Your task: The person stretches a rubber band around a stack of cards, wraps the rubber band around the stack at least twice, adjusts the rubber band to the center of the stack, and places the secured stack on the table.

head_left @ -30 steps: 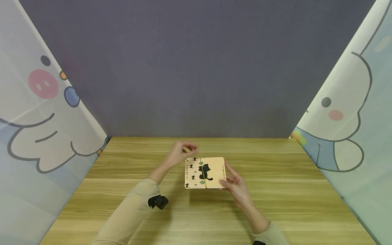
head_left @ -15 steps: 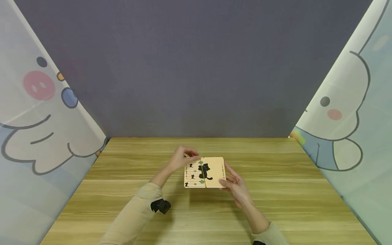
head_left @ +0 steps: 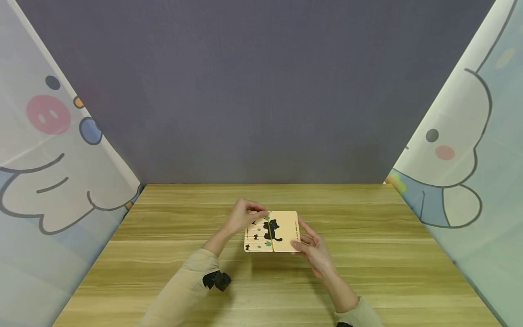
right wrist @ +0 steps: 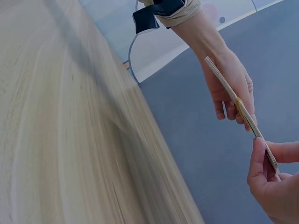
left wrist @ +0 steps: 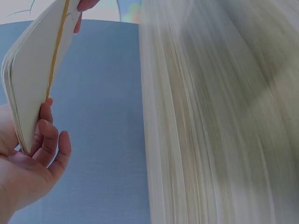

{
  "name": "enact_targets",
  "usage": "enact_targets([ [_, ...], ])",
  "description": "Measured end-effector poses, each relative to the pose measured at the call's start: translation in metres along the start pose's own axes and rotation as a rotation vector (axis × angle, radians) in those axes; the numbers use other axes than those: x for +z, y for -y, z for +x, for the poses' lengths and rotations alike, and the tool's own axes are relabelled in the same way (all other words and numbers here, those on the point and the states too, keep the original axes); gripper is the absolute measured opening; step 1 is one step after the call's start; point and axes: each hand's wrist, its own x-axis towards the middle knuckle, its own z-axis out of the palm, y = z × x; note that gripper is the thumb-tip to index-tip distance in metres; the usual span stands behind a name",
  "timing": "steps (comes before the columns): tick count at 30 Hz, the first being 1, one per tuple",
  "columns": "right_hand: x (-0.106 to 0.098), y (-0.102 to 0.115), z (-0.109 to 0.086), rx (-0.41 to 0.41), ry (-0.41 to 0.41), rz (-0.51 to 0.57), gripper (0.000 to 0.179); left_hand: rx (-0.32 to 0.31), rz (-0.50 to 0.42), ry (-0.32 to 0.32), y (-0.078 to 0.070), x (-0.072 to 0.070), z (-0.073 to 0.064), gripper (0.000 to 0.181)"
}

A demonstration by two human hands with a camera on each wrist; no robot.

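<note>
A thin cream notebook (head_left: pixel 287 227) with rounded corners is held up above the table, its cover showing a black cat and striped panels with small cats. Around its middle runs a narrow yellow elastic band (left wrist: pixel 57 44). My right hand (head_left: pixel 320 254) grips the notebook's right edge, thumb on the cover and fingers behind. At the upper left edge, beside the band, my left hand (head_left: pixel 241 218) pinches the notebook between thumb and fingers. Edge-on in the right wrist view, the notebook (right wrist: pixel 219 77) looks thin and layered.
Beneath the hands lies a wood-grain table (head_left: pixel 171 218). A dark grey panel (head_left: pixel 261 100) rises behind its far edge. Cartoon-printed curtains flank it, one on the left (head_left: pixel 28 150) and one on the right (head_left: pixel 498 181).
My left hand has come down and to the right onto the notebook's upper edge at the band, and now pinches there. My right hand keeps its hold with hardly any movement.
</note>
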Motion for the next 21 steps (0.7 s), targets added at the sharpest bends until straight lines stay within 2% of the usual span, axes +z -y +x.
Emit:
enact_targets([
  [9, 0.008, -0.002, 0.0, -0.012, -0.033, 0.027, 0.07, 0.023, 0.047, -0.007, -0.003, 0.004, 0.003, 0.015],
  [16, 0.009, 0.0, 0.001, -0.016, -0.056, 0.015, 0.069, 0.02, 0.083, 0.008, -0.012, -0.005, 0.005, 0.015],
  [21, 0.01, 0.002, 0.001, -0.024, -0.059, 0.021, 0.069, 0.011, 0.098, 0.043, -0.015, -0.011, 0.005, 0.012],
])
